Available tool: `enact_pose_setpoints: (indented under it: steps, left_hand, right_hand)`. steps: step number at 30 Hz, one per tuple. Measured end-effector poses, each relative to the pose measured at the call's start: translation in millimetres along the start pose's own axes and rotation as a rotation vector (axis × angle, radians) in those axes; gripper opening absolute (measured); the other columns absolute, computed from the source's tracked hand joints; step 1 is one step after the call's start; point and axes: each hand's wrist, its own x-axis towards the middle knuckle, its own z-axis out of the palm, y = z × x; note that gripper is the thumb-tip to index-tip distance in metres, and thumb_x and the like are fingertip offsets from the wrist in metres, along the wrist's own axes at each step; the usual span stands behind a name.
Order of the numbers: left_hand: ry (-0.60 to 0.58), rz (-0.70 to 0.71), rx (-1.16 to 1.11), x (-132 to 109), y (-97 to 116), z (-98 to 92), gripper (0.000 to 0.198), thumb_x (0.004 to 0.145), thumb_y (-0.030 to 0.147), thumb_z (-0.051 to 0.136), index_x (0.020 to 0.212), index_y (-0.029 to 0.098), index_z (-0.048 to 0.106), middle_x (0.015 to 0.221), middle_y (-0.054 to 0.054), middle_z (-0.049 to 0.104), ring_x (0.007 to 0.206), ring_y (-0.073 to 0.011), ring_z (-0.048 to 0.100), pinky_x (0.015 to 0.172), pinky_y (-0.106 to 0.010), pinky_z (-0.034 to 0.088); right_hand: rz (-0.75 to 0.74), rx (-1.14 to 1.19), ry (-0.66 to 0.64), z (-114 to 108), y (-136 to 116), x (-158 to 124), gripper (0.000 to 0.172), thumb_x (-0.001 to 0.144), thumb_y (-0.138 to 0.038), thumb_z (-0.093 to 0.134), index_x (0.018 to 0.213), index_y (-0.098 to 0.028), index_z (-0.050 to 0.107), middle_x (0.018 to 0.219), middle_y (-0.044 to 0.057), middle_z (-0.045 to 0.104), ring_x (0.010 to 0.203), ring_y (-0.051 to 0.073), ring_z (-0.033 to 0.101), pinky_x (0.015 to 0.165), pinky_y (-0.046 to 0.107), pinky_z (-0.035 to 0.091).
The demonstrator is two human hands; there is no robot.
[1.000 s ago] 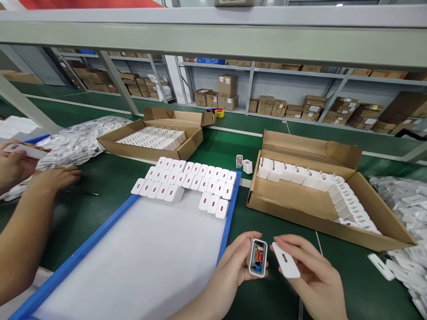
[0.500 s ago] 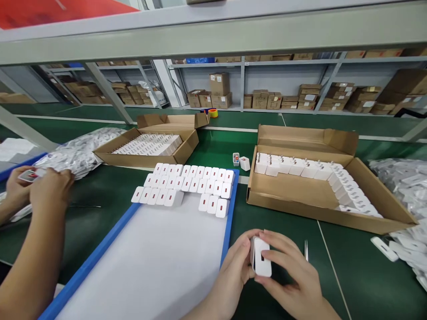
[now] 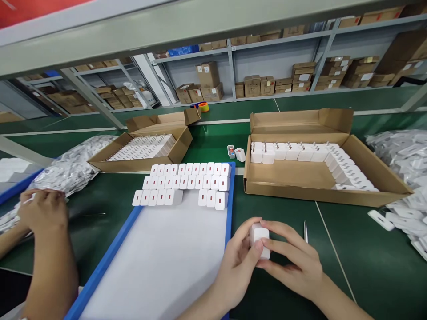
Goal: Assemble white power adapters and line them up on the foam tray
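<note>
Both my hands are closed round one small white charger [image 3: 260, 240] just above the green table, right of the tray. My left hand [image 3: 239, 260] grips it from the left. My right hand [image 3: 293, 260] presses on it from the right with fingers wrapped over its top. Rows of finished white chargers [image 3: 187, 183] with red ports lie at the far end of the blue-rimmed white tray [image 3: 167, 253]. Thin metal tweezers [image 3: 305, 231] lie on the table just beyond my right hand.
An open cardboard box [image 3: 300, 184] with white charger bodies stands at the right, another box [image 3: 147, 149] at the back left. Bagged white parts are heaped at far right [image 3: 405, 178] and left [image 3: 71, 164]. A co-worker's hands [image 3: 43, 211] work at the left.
My right hand brought the white cover onto the open charger body and both hands closed over it. The view tilted. The co-worker's hands dropped lower at the left.
</note>
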Motion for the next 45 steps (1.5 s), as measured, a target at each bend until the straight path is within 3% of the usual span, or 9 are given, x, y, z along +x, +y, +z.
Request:
enact_pose_setpoints:
  steps: [4, 10, 23, 27, 29, 32, 35, 40, 45]
  left_hand:
    - [-0.017, 0.001, 0.014, 0.1, -2.1, 1.0, 0.048, 0.094, 0.05, 0.065, 0.135, 0.027, 0.059, 0.121, -0.006, 0.069, 0.103, -0.0197, 0.066, 0.09, -0.031, 0.057]
    - [-0.061, -0.021, -0.06, -1.3, -6.3, -2.2, 0.046, 0.098, 0.048, 0.059, 0.14, 0.029, 0.058, 0.143, -0.007, 0.061, 0.119, -0.0249, 0.064, 0.098, -0.035, 0.055]
    - [-0.119, -0.027, 0.072, 0.1, -0.1, -0.9, 0.061, 0.093, 0.046, 0.067, 0.148, 0.025, 0.05, 0.117, -0.008, 0.07, 0.105, -0.0222, 0.065, 0.092, -0.033, 0.054]
    - [-0.059, -0.058, 0.022, 9.2, 0.3, -4.9, 0.058, 0.093, 0.052, 0.066, 0.14, 0.022, 0.052, 0.108, -0.01, 0.071, 0.081, -0.0175, 0.064, 0.063, -0.026, 0.048]
    - [-0.027, -0.07, -0.014, 14.1, 0.9, -5.7, 0.05, 0.092, 0.052, 0.067, 0.127, 0.02, 0.056, 0.098, -0.009, 0.073, 0.069, -0.0143, 0.059, 0.056, -0.024, 0.039]
    - [-0.05, -0.129, -0.051, 19.1, 4.6, -6.2, 0.041, 0.092, 0.052, 0.065, 0.112, 0.016, 0.061, 0.085, -0.009, 0.073, 0.058, -0.0104, 0.05, 0.053, -0.024, 0.028]
    - [-0.098, -0.182, -0.084, 21.0, 8.6, -7.6, 0.044, 0.093, 0.054, 0.062, 0.111, 0.013, 0.065, 0.079, -0.009, 0.071, 0.054, -0.009, 0.043, 0.052, -0.026, 0.023]
    - [-0.116, -0.167, -0.05, 19.9, 12.2, -9.3, 0.053, 0.086, 0.055, 0.072, 0.12, 0.014, 0.066, 0.078, -0.006, 0.068, 0.055, -0.0076, 0.04, 0.052, -0.025, 0.025]
    - [-0.115, -0.112, 0.081, 15.1, 17.5, -6.0, 0.05, 0.08, 0.044, 0.081, 0.121, 0.017, 0.074, 0.083, -0.005, 0.067, 0.072, -0.0131, 0.055, 0.063, -0.024, 0.042]
  right_hand:
    - [0.087, 0.047, -0.027, -0.6, 1.6, -1.2, 0.033, 0.09, -0.028, 0.074, 0.121, -0.018, 0.064, 0.116, 0.016, 0.073, 0.112, 0.025, 0.07, 0.095, 0.038, 0.061]
    - [0.048, 0.04, -0.02, -1.4, 5.1, -0.2, 0.051, 0.092, -0.033, 0.071, 0.139, -0.019, 0.058, 0.119, 0.016, 0.071, 0.112, 0.025, 0.069, 0.093, 0.039, 0.061]
    - [-0.011, 0.053, -0.024, 0.6, 8.1, -4.0, 0.054, 0.095, -0.034, 0.067, 0.143, -0.015, 0.054, 0.115, 0.017, 0.068, 0.106, 0.025, 0.067, 0.088, 0.04, 0.06]
    - [0.187, 0.116, -0.176, -29.3, 18.7, 7.4, 0.041, 0.102, -0.039, 0.056, 0.138, -0.021, 0.059, 0.12, 0.013, 0.071, 0.111, 0.023, 0.068, 0.093, 0.035, 0.058]
    - [0.353, 0.056, -0.312, -56.6, 29.3, 10.0, 0.026, 0.103, -0.029, 0.051, 0.122, -0.025, 0.068, 0.112, 0.008, 0.073, 0.097, 0.019, 0.071, 0.082, 0.03, 0.058]
    - [0.58, -0.027, -0.718, -94.0, 44.7, 5.8, 0.012, 0.093, -0.023, 0.061, 0.098, -0.027, 0.071, 0.094, 0.002, 0.07, 0.067, 0.014, 0.064, 0.057, 0.024, 0.051]
    - [0.703, -0.076, -1.045, -108.4, 52.3, -3.2, 0.018, 0.079, -0.015, 0.067, 0.093, -0.027, 0.067, 0.095, 0.0, 0.064, 0.068, 0.014, 0.065, 0.056, 0.024, 0.049]
    - [0.71, -0.144, -1.099, -97.2, 56.8, -11.9, 0.019, 0.078, -0.007, 0.058, 0.084, -0.025, 0.063, 0.094, 0.001, 0.06, 0.072, 0.016, 0.065, 0.061, 0.026, 0.049]
    - [0.729, -0.152, -1.126, -93.5, 57.3, -11.3, 0.012, 0.084, -0.014, 0.057, 0.079, -0.024, 0.062, 0.091, 0.001, 0.061, 0.067, 0.016, 0.063, 0.06, 0.027, 0.049]
